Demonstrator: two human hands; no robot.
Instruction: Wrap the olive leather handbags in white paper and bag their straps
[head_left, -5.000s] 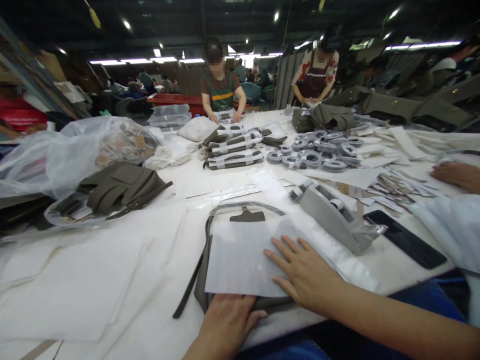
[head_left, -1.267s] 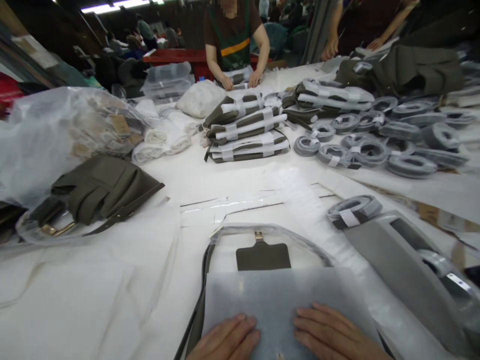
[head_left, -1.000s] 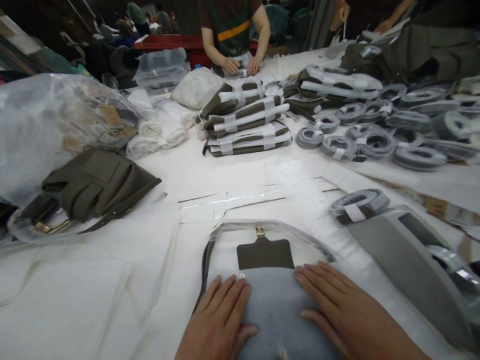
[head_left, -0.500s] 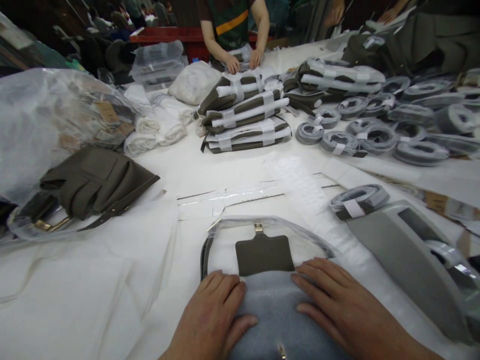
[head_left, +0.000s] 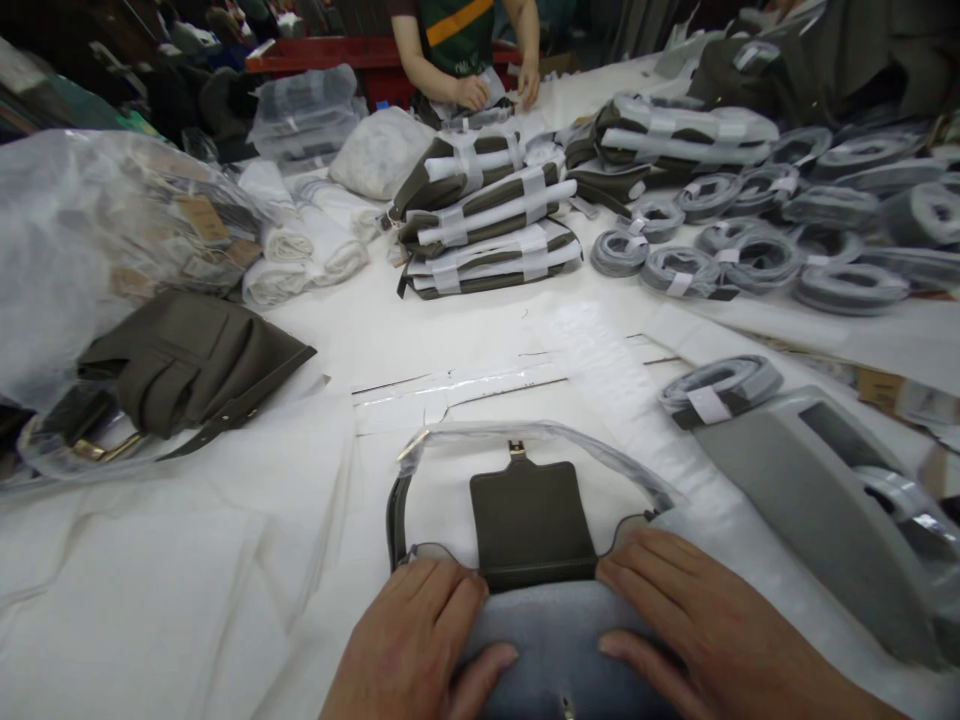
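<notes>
A handbag with a blue-grey panel (head_left: 551, 640) lies at the bottom centre. Its dark olive flap (head_left: 529, 515), tipped with a gold clasp, stretches away from me, inside the loop of a plastic-wrapped strap (head_left: 525, 428). At the panel's left top corner my left hand (head_left: 420, 635) is closed on the bag, fingers over the edge and thumb on the panel. My right hand (head_left: 690, 620) grips the right top corner in the same way. A small gold fitting (head_left: 568, 706) shows low on the panel.
Strapped olive bags (head_left: 491, 255) are stacked at the back centre; wrapped strap coils (head_left: 761, 262) lie at the right. A grey tape dispenser (head_left: 795, 520) stands right of the bag. At the left are an olive bag (head_left: 187, 360) and plastic bundle (head_left: 127, 220). A person's hands work across the table.
Both hands have drawn the panel's top edge slightly toward me, and more of the olive flap and the bag's side edges shows. The person opposite has moved their hands apart.
</notes>
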